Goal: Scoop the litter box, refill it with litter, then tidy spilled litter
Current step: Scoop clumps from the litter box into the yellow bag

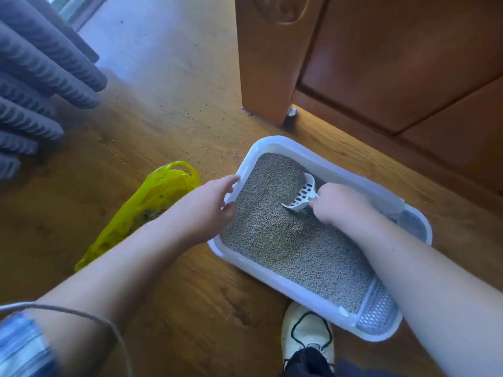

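A white litter box (275, 281) full of grey litter (294, 246) sits on the wooden floor. My left hand (209, 205) grips the box's left rim, thumb inside. My right hand (337, 202) is closed around the handle of a white slotted scoop (303, 195), whose blade is dug into the litter near the far end. A yellow plastic bag (144, 208) with dark clumps inside lies on the floor left of the box. Small grains of spilled litter (201, 148) are scattered on the floor beyond the bag.
A wooden cabinet leg (266, 77) and cabinet doors (394, 63) stand just behind the box. A grey ribbed cushion or sofa edge (35, 85) fills the upper left. My white shoe (307, 333) rests against the box's near side.
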`<move>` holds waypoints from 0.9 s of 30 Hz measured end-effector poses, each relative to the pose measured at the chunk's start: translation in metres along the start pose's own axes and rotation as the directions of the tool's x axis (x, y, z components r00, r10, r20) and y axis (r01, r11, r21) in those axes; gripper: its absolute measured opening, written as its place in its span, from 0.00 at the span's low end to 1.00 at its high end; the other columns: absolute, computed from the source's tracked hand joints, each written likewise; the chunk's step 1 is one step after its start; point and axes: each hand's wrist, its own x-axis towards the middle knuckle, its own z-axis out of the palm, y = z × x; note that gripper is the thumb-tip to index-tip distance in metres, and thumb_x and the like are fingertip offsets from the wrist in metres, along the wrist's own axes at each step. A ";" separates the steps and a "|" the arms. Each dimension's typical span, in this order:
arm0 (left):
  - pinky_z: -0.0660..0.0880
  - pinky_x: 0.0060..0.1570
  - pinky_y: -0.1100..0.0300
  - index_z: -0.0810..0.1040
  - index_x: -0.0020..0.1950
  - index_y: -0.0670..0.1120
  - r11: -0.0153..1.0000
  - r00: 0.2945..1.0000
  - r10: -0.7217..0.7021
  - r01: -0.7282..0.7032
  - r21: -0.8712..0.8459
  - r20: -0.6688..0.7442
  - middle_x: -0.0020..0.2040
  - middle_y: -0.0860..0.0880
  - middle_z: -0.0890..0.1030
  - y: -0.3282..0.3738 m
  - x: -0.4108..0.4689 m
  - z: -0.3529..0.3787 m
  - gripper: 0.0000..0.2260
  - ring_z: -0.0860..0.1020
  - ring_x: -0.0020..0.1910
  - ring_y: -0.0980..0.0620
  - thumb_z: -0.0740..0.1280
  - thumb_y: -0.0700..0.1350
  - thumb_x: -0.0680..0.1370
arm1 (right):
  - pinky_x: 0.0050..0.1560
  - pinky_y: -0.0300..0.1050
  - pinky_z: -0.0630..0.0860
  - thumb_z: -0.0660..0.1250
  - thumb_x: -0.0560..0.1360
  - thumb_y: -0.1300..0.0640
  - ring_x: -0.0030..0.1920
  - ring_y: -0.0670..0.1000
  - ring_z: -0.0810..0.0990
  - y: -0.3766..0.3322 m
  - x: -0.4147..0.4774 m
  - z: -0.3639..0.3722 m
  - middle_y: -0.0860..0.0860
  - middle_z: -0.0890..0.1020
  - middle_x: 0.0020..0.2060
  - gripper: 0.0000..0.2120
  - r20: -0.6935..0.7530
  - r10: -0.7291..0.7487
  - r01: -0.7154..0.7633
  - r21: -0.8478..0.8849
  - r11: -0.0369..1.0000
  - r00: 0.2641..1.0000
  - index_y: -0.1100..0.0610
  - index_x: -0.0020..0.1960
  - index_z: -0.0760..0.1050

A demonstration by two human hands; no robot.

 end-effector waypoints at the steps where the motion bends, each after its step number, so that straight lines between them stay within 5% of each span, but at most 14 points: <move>1: 0.71 0.50 0.60 0.66 0.75 0.55 1.000 1.000 -0.008 0.008 0.022 0.012 0.65 0.55 0.77 0.002 0.006 -0.003 0.25 0.79 0.53 0.52 0.65 0.45 0.79 | 0.35 0.43 0.72 0.60 0.80 0.45 0.38 0.54 0.79 -0.001 0.004 0.004 0.50 0.80 0.38 0.13 -0.013 -0.025 0.025 0.027 0.999 1.000 0.53 0.45 0.76; 9: 0.70 0.43 0.60 0.70 0.64 0.53 0.995 0.996 -0.048 0.041 0.096 0.072 0.57 0.54 0.79 0.008 0.021 -0.011 0.19 0.76 0.43 0.52 0.72 0.47 0.76 | 0.37 0.46 0.73 0.58 0.80 0.44 0.40 0.54 0.78 -0.010 0.019 0.016 0.48 0.79 0.39 0.13 -0.025 -0.142 0.144 0.243 0.959 0.990 0.50 0.44 0.75; 19: 0.69 0.37 0.58 0.66 0.60 0.51 0.983 0.970 0.092 -0.123 0.134 0.223 0.56 0.53 0.79 -0.002 0.039 -0.025 0.19 0.75 0.37 0.54 0.72 0.48 0.76 | 0.35 0.50 0.69 0.56 0.82 0.45 0.42 0.60 0.78 -0.005 0.020 0.038 0.51 0.78 0.40 0.12 -0.102 -0.233 0.249 0.195 0.949 0.967 0.51 0.45 0.65; 21: 0.71 0.32 0.62 0.66 0.58 0.52 0.985 0.963 0.096 -0.128 0.115 0.254 0.54 0.54 0.79 -0.002 0.043 -0.030 0.19 0.76 0.33 0.60 0.73 0.49 0.75 | 0.36 0.51 0.69 0.56 0.82 0.45 0.42 0.59 0.78 -0.005 0.020 0.043 0.50 0.75 0.38 0.11 -0.118 -0.249 0.270 0.223 0.937 0.961 0.51 0.45 0.63; 24: 0.77 0.33 0.58 0.64 0.55 0.54 0.991 0.965 0.063 -0.090 0.096 0.255 0.50 0.56 0.78 -0.001 0.043 -0.031 0.18 0.79 0.31 0.57 0.73 0.49 0.75 | 0.38 0.51 0.69 0.56 0.82 0.45 0.41 0.58 0.74 -0.005 0.019 0.043 0.49 0.74 0.39 0.12 -0.093 -0.252 0.267 0.266 0.926 0.963 0.50 0.44 0.62; 27: 0.73 0.30 0.61 0.63 0.56 0.54 0.991 0.969 0.056 -0.083 0.105 0.242 0.50 0.54 0.79 -0.002 0.039 -0.028 0.18 0.78 0.32 0.58 0.72 0.49 0.76 | 0.40 0.51 0.71 0.57 0.82 0.45 0.42 0.57 0.75 -0.004 0.012 0.040 0.50 0.75 0.40 0.12 -0.069 -0.262 0.270 0.297 0.916 0.963 0.51 0.46 0.64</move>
